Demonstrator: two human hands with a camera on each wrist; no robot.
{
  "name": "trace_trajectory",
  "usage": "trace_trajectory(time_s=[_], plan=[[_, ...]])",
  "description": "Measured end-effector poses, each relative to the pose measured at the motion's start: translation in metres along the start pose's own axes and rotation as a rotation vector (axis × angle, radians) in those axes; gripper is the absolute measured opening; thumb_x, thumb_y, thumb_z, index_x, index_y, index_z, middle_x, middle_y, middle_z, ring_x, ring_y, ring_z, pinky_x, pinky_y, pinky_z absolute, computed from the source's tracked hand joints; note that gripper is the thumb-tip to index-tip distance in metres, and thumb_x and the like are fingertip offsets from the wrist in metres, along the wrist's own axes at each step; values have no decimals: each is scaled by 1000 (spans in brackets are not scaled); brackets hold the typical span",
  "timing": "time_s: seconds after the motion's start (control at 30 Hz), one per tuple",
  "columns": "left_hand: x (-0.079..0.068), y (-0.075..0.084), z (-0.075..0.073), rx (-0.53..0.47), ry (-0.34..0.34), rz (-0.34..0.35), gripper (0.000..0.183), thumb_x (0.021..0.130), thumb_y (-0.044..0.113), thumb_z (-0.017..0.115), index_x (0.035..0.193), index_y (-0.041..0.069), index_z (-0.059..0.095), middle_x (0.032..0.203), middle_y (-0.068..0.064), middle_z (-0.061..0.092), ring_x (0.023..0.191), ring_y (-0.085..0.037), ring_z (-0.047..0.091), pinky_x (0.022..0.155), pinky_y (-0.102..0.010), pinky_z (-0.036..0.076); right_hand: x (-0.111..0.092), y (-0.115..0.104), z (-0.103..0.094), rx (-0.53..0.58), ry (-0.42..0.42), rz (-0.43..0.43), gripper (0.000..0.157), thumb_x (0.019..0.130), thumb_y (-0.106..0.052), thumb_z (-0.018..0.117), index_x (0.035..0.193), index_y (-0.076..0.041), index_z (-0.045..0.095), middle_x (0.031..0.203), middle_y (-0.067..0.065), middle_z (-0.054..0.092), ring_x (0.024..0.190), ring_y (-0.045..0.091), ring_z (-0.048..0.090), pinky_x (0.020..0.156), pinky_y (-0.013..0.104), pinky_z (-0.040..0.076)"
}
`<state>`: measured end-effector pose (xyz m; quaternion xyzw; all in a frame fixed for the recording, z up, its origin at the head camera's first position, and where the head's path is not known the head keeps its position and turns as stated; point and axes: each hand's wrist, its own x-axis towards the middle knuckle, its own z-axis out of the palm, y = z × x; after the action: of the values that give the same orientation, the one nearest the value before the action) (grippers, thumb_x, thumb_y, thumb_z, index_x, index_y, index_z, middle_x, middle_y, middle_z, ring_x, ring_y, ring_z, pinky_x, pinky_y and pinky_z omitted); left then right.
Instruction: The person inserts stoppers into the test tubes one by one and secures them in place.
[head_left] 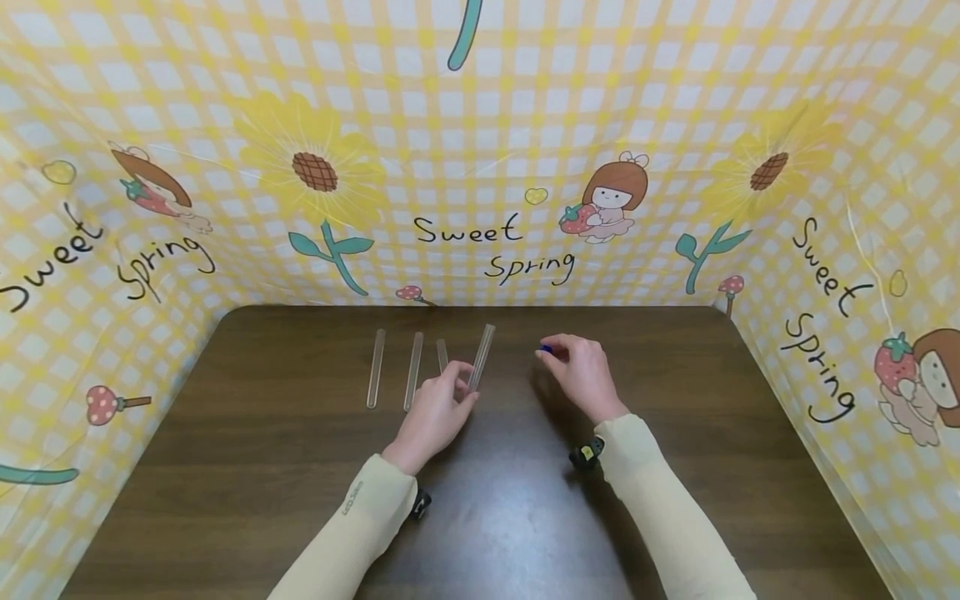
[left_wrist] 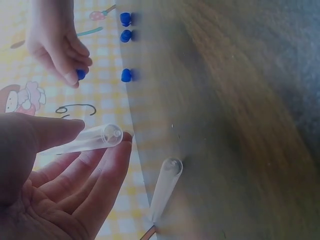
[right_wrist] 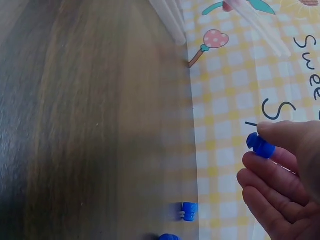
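Observation:
My left hand (head_left: 435, 408) holds a clear test tube (head_left: 482, 354) between thumb and fingers, tilted above the table. In the left wrist view, the rounded end of this tube (left_wrist: 111, 135) points away from the palm. My right hand (head_left: 581, 375) pinches a small blue stopper (right_wrist: 261, 146) between thumb and fingertips, off to the right of the tube. Left of my left hand lie more test tubes: one outermost tube (head_left: 377, 368), a second tube (head_left: 415, 358) and a third tube (head_left: 442, 352) partly hidden behind the fingers.
Blue stoppers also lie on the dark wooden table (head_left: 480, 517): an upper stopper (left_wrist: 125, 19), a middle stopper (left_wrist: 126, 36) and a lower stopper (left_wrist: 126, 75). In the head view they are hidden around my right hand. A yellow checked cloth (head_left: 465, 150) walls the back and sides.

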<state>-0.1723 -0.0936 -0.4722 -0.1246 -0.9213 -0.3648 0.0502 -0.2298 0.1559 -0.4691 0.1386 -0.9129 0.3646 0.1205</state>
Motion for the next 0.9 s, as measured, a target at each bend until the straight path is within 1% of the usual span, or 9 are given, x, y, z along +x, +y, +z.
trace_trajectory(time_s=[0.17,0.37,0.57,0.7,0.9], plan=[[-3,0,-1,-35,-9,-2,36,95,10,74,127,5,60,92,-4,71,67,-8,63,63,-32,54,1,-4,0,40,6,20,21,94,-21,77,109,-7,77,99,5,74,83,16,68,78,37,58],[-5,0,0,-53,-12,6,35,95,9,73,127,6,60,93,-4,71,67,-6,64,63,-31,54,2,-6,1,80,34,15,21,94,-23,77,108,-7,78,96,3,74,83,16,67,76,36,57],[-5,3,2,-72,-29,9,35,95,9,73,127,7,60,93,-3,71,66,-6,64,63,-30,54,1,-8,-1,173,52,61,23,94,-24,77,109,-7,77,98,1,73,86,16,67,79,36,57],[-5,3,1,-65,-27,13,35,95,10,74,127,7,60,93,-3,71,67,-7,65,63,-31,55,3,-12,-2,232,60,81,23,94,-25,77,110,-9,77,98,0,73,87,16,67,81,37,56],[-5,2,0,-56,-24,13,35,95,9,74,127,8,61,93,-3,71,67,-7,65,64,-31,55,6,-17,0,280,70,90,23,94,-26,77,111,-11,76,99,-1,72,89,16,66,82,37,55]])
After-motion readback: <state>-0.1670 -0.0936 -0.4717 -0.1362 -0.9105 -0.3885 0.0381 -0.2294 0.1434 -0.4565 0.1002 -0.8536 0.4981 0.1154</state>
